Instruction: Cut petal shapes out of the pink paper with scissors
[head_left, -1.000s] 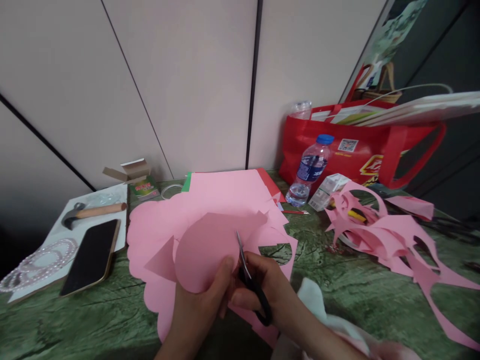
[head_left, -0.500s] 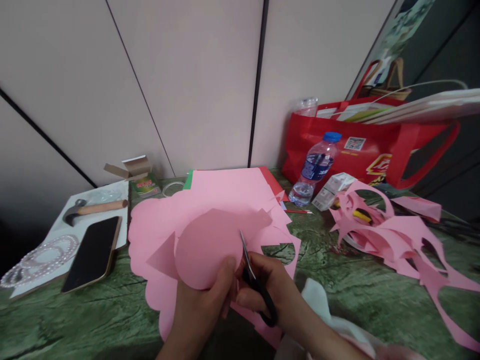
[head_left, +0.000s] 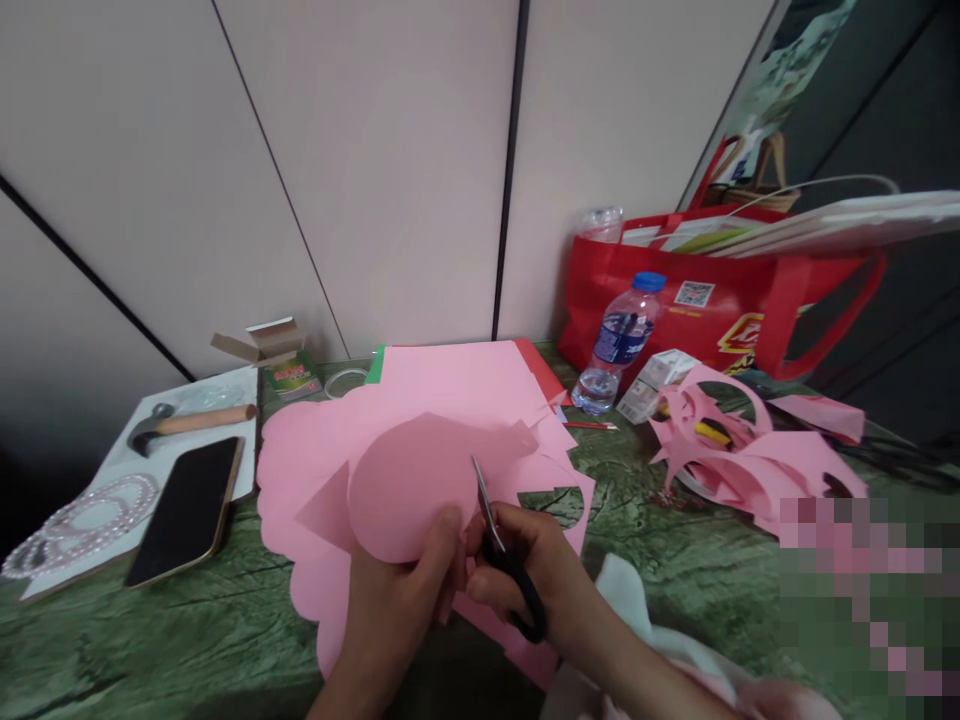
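My left hand (head_left: pixel 394 610) pinches the lower edge of a rounded pink paper piece (head_left: pixel 412 485), thumb on its front. My right hand (head_left: pixel 536 575) grips black-handled scissors (head_left: pixel 504 560), fingers through the loops, with the blades pointing up into the paper's right edge. Both hands are held above a pile of larger pink sheets (head_left: pixel 450 400) lying on the green table (head_left: pixel 150 630).
A black phone (head_left: pixel 184 510), a hammer (head_left: pixel 187 422) and pearl beads (head_left: pixel 79 520) lie at the left. A small open box (head_left: pixel 274 360) sits at the back. A water bottle (head_left: pixel 619 340), red bag (head_left: pixel 720 300) and pink paper scraps (head_left: pixel 742 455) are on the right.
The scissors have cut a little further along the rounded paper's edge, and my left hand has turned the piece slightly. The view shifted a little.
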